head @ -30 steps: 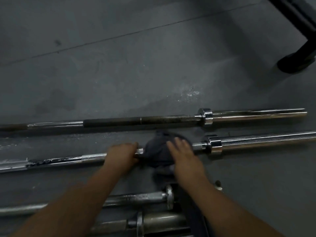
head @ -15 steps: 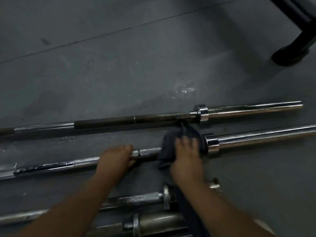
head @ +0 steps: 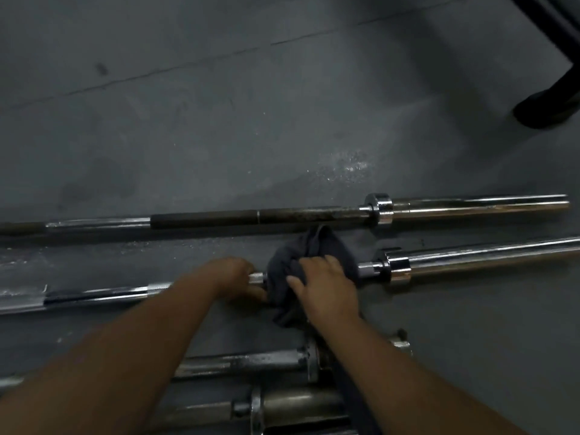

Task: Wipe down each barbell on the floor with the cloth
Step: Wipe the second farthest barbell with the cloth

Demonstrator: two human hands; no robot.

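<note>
The cloth [head: 317, 252] under the right hand [head: 326, 288] is a soft, matt, dark grey fabric, crumpled into folds. The barbell [head: 470, 258] it covers is bright metal, with glossy chrome on the sleeve to the right of the hands and a smooth, mirror-like shaft beyond the left hand [head: 229, 277]. Past the hands, the far barbell [head: 314, 214] has a dull, dark shaft, perhaps rusted, and a polished sleeve. Nearer than the hands, the near barbells [head: 244, 364] are duller, smeared metal. The floor [head: 219, 136] is matt grey, with a faintly glistening speckled patch.

dark grey cloth [head: 314, 255], chrome barbell [head: 470, 260], possibly rusty far bar [head: 307, 213]
</note>
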